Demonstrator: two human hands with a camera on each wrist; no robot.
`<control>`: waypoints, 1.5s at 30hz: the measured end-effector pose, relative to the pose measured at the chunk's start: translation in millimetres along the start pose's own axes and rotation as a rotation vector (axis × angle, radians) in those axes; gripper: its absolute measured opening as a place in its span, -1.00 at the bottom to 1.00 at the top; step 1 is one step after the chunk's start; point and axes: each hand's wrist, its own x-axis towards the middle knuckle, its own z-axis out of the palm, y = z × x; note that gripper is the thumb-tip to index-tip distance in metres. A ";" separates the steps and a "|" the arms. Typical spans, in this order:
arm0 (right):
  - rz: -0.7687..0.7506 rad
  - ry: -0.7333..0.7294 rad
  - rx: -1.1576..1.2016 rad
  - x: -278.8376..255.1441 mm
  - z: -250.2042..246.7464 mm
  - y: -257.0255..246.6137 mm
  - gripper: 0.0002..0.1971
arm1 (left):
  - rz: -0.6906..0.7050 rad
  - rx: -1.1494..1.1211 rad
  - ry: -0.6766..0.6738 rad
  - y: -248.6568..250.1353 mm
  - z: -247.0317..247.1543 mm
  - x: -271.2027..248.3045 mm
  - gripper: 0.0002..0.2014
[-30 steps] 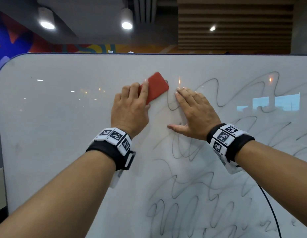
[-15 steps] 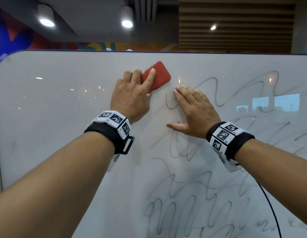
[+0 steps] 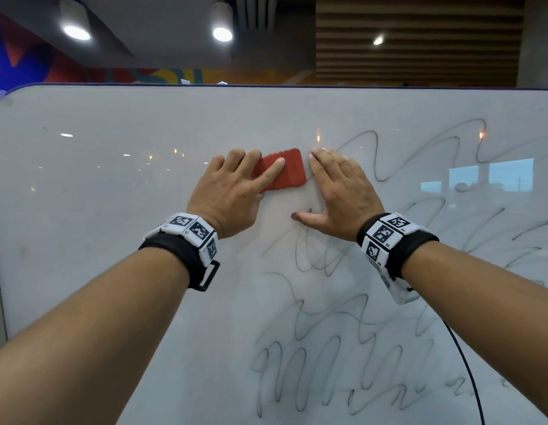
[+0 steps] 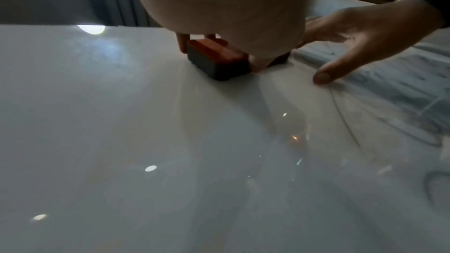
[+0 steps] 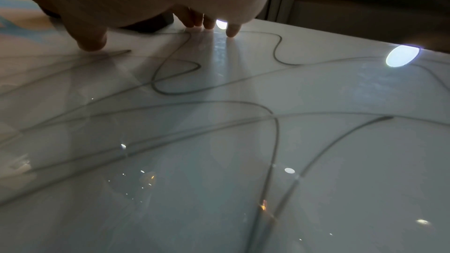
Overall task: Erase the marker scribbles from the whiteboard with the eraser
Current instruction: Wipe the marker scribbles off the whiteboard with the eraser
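A red eraser (image 3: 286, 170) with a dark felt base (image 4: 214, 66) lies pressed on the whiteboard (image 3: 113, 210). My left hand (image 3: 233, 191) grips it, index finger along its back and thumb and fingers pinching its sides. The eraser's right end almost touches the fingertips of my right hand (image 3: 343, 191), which lies flat and spread on the board. Grey marker scribbles (image 3: 328, 348) cover the board's right half and lower middle, and run under the right hand (image 5: 170, 91). The left half of the board shows no marks.
A thin black cable (image 3: 469, 378) hangs from my right wrist band across the lower right of the board. The board's top edge (image 3: 266, 85) runs just above the hands; behind it are ceiling lights and a coloured wall.
My left hand has slid the eraser up and then back down and right, beside the right fingertips. The scribble loop left of those fingers is gone. The right hand stayed put.
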 end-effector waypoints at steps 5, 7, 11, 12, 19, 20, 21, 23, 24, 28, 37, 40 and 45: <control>0.015 -0.015 0.006 -1.0 -1.0 -0.5 0.07 | -0.238 -0.051 -0.027 -1.4 -11.5 10.2 -0.31; 0.020 -0.023 0.013 -1.4 -1.3 -2.2 0.08 | -0.257 -0.064 -0.037 5.6 -12.3 9.3 -0.30; 0.014 -0.039 0.014 -2.4 0.3 -1.8 0.09 | 0.013 0.002 -0.019 6.8 -2.2 -9.8 -0.33; 0.010 -0.043 0.015 -2.7 0.6 -1.6 0.09 | 0.037 0.010 -0.010 4.9 -1.7 -12.0 -0.33; 0.022 -0.097 0.019 -4.9 -2.9 -7.2 0.12 | -0.239 -0.082 -0.006 19.0 -0.1 -18.2 -0.30; 0.022 -0.111 0.013 -6.8 -3.1 -9.0 0.12 | -0.169 -0.068 -0.025 21.3 2.1 -24.0 -0.30; 0.020 -0.122 0.007 -9.2 -2.9 -11.1 0.13 | -0.105 -0.060 -0.040 21.5 2.4 -28.6 -0.30; 0.016 -0.138 -0.006 -13.9 -1.8 -16.1 0.13 | -0.065 -0.064 -0.025 15.1 1.8 -29.8 -0.30; 0.016 -0.143 -0.011 -15.7 -1.3 -18.6 0.13 | -0.098 -0.075 -0.009 13.5 2.0 -28.3 -0.29; 0.019 -0.171 -0.023 -18.9 -2.7 -23.4 0.16 | -0.214 -0.136 0.010 24.2 5.3 -30.5 -0.30; -0.001 -0.237 -0.052 -25.6 -4.0 -19.0 0.27 | -0.189 -0.118 0.026 35.3 11.5 -43.9 -0.31; -0.001 -0.250 -0.043 -28.9 -2.8 -20.8 0.29 | -0.155 -0.122 0.039 50.5 19.3 -58.7 -0.33; -0.026 -0.265 -0.047 -32.0 -1.6 -17.7 0.31 | -0.026 -0.073 0.017 42.4 18.2 -64.0 -0.33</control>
